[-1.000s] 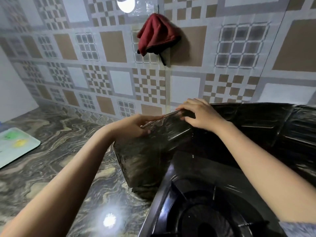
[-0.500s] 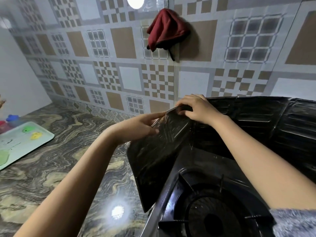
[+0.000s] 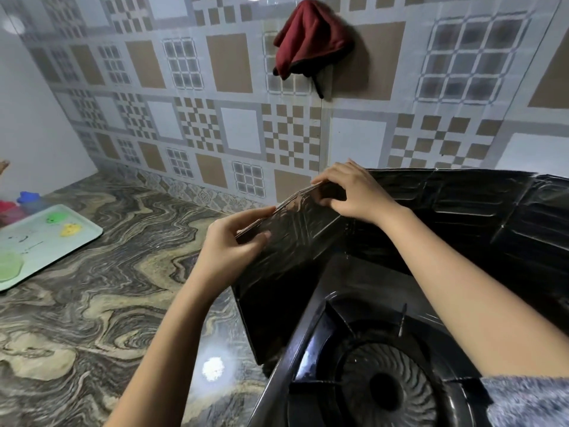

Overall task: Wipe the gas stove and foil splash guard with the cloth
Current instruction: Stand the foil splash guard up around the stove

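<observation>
The foil splash guard [image 3: 295, 241] stands around the gas stove [image 3: 385, 380], between it and the tiled wall [image 3: 240, 131]. The top edge of its left panel runs as a long axis from lower left to upper right. This edge is pinched at both ends. The left hand [image 3: 228, 245] takes the lower end, thumb on the inner face. The right hand [image 3: 357, 192] takes the upper end beside the corner fold, fingers curled over the rim. The red cloth [image 3: 308, 44] is held by neither hand. It hangs on the wall above the right hand, well apart, and is judged nearer to that hand.
</observation>
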